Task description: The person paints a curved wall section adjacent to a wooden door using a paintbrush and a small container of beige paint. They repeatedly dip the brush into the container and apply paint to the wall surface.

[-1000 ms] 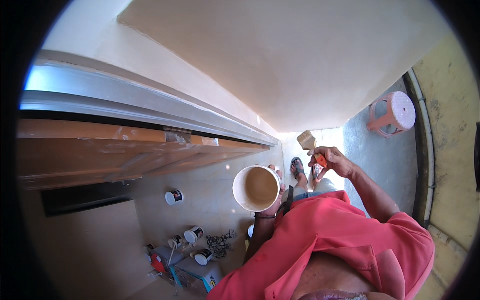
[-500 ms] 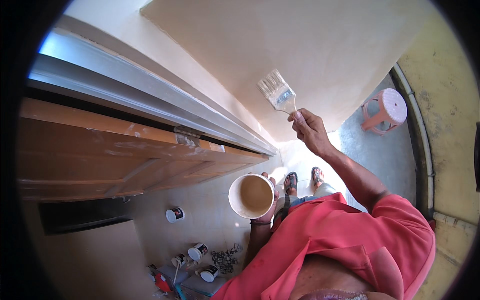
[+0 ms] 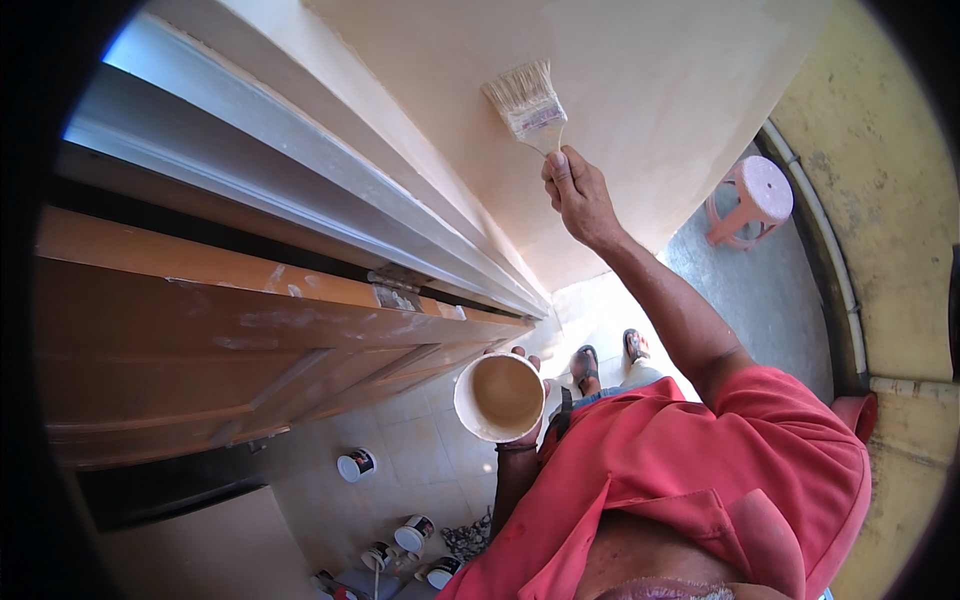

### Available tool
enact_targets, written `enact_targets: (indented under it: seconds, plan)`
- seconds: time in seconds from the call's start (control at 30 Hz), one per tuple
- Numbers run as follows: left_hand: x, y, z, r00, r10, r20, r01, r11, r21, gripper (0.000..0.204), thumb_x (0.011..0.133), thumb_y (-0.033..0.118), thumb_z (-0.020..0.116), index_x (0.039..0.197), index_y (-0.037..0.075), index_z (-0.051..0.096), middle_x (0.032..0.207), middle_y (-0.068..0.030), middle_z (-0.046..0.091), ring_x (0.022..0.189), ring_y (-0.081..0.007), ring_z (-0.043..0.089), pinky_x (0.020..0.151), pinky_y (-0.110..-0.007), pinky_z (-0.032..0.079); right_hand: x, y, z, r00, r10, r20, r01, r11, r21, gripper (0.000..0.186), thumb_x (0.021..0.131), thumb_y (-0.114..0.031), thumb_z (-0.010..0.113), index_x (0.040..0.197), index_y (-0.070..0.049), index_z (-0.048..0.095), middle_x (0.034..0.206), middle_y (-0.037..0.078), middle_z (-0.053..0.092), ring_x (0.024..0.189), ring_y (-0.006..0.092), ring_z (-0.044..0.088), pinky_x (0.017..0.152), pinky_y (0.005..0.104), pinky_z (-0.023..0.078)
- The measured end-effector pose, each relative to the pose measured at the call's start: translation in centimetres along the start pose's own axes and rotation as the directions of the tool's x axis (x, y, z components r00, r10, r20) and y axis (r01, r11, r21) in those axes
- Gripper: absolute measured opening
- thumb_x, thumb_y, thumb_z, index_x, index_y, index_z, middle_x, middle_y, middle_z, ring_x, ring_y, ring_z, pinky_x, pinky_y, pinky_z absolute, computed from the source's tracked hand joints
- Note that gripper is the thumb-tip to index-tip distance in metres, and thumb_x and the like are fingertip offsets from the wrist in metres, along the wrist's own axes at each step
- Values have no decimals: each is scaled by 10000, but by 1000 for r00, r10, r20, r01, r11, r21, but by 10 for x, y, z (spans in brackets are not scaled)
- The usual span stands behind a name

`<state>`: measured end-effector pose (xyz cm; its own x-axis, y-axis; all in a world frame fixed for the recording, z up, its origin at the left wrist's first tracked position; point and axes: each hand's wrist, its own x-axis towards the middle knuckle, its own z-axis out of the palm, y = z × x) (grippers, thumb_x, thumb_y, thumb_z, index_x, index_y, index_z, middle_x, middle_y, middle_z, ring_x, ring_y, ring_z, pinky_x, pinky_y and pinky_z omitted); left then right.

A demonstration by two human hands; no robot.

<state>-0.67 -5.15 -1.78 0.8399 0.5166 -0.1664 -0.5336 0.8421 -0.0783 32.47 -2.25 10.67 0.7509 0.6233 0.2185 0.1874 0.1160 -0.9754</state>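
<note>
My right hand (image 3: 585,200) is raised in front of the pale wall (image 3: 660,90), closed round the handle of a wide flat paintbrush (image 3: 530,105). Its cream bristles point up and away, at or near the wall; I cannot tell whether they touch it. Lower down, my left hand (image 3: 533,362) is wrapped round a white tub (image 3: 463,415), fingers showing at its far rim. Beige paint (image 3: 503,392) covers the inside of the tub. Most of the left palm is hidden behind it.
A brown panelled door (image 3: 230,335) with white smears stands open at left, beside a grey frame (image 3: 300,170). Small paint tubs (image 3: 356,464) and a dark speckled cloth (image 3: 468,540) lie on the tiled floor. A pink stool (image 3: 765,190) stands at right near a pipe (image 3: 835,240).
My right hand has moved up and slightly left with the paintbrush, which has turned so its bristles fan out more upright. The tub in my left hand stays nearly where it was.
</note>
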Motion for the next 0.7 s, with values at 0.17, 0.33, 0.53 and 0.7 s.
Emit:
enact_targets:
  seconds: [0.17,0.33,0.53,0.7]
  plan:
    - [6,14,-2,1000,-24,-10,24,999,20,535,1047,513,602,1525,272,586,1612,-129,509,1453,-377,454,993,-603,549,-52,57,-7,933,339,124,-351,932,92,492,1184,-444,409,999,-25,589,688,-15,468,575,99,432,540,307,410]
    - [13,19,-4,999,-42,13,41,998,51,539,1060,505,584,1554,294,550,1611,-133,507,1476,-395,450,1004,-611,546,-112,79,-16,907,402,123,-410,911,43,490,1172,-417,475,1045,22,653,707,2,575,583,76,488,531,277,415]
    - [22,21,-20,996,-78,31,75,992,99,550,1059,511,584,1555,275,541,1627,-132,481,1475,-417,460,1014,-607,533,-48,-30,-10,960,-248,-131,252,968,18,355,1177,-288,494,1177,38,638,736,-1,546,652,74,518,594,266,447]
    - [25,15,-12,994,-91,61,88,995,54,558,1063,518,578,1561,270,531,1631,-148,474,1466,-428,466,1021,-594,515,23,-148,15,933,-358,-28,359,934,1,308,1168,-290,510,1106,7,560,731,57,602,575,125,568,549,337,486]
